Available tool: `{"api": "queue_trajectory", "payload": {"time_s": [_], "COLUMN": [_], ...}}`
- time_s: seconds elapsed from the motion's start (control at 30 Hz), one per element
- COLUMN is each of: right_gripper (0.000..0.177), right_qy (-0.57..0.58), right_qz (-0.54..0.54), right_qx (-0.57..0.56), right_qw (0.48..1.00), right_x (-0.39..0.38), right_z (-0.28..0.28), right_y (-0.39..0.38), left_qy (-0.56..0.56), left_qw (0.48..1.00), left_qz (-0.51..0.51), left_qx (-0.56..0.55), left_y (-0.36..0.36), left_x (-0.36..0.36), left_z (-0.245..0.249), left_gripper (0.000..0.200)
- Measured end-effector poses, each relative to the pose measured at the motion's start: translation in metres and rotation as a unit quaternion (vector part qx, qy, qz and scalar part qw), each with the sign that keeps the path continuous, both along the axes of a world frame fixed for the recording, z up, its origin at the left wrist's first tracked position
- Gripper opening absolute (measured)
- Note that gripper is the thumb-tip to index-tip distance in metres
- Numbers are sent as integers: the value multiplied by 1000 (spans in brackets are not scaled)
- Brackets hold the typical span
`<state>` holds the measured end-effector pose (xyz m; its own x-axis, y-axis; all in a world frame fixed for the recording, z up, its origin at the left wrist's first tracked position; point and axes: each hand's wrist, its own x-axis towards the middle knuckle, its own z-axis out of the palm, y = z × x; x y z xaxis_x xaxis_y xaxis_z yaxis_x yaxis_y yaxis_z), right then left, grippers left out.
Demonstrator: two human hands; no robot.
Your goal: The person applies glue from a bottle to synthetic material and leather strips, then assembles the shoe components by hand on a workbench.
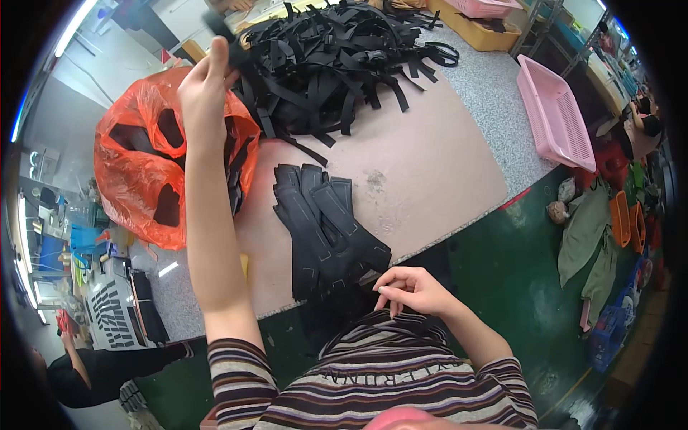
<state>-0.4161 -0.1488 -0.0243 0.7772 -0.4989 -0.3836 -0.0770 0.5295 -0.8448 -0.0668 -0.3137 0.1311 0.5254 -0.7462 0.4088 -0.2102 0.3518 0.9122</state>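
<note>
My left hand (pixel 204 89) is stretched out over the far left of the table, closed around a black strap (pixel 223 30) that is blurred by motion. Beyond it lies a large heap of black straps (pixel 337 61). Under my left forearm sits a red plastic bag (pixel 136 193) with black pieces inside. My right hand (pixel 414 290) is at the table's near edge, in front of my body, its fingers loosely curled with nothing visible in them. Closest to it is a stack of flat black pieces with pale stitching (pixel 322 222), fanned out on the board.
A pinkish work board (pixel 430 158) covers the speckled table. At the right edge stands a pink plastic basket (pixel 555 115); a yellow bin (pixel 476 29) is at the back. Another person's hand (pixel 238 6) shows at the far edge. Orange baskets (pixel 620 218) are to the right.
</note>
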Motion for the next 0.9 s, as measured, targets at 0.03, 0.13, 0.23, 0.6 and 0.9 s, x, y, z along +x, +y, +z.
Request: {"api": "queue_trajectory", "payload": {"time_s": [0.03,0.13,0.23,0.6,0.9], "right_gripper": [19,18,14,18,14], "right_qy": [6,9,17,20,-10], "right_qz": [-4,-20,-38,13,-27], "right_qx": [-1,-9,-8,-94,-479], "right_qw": [1000,1000,999,995,878], "right_x": [0,-3,-7,31,111], "right_z": [1,0,-4,29,64], "right_y": [1,2,0,-64,-185], "left_qy": [-32,-183,-239,-250,-291], "left_qw": [997,978,947,884,874], "left_qz": [-18,4,-103,191,172], "left_qx": [70,99,190,345,349], "left_y": [-11,34,134,323,303], "left_x": [20,6,2,14,9], "left_z": [-11,-25,-45,-131,-143], "left_gripper": [52,40,30,35,57]}}
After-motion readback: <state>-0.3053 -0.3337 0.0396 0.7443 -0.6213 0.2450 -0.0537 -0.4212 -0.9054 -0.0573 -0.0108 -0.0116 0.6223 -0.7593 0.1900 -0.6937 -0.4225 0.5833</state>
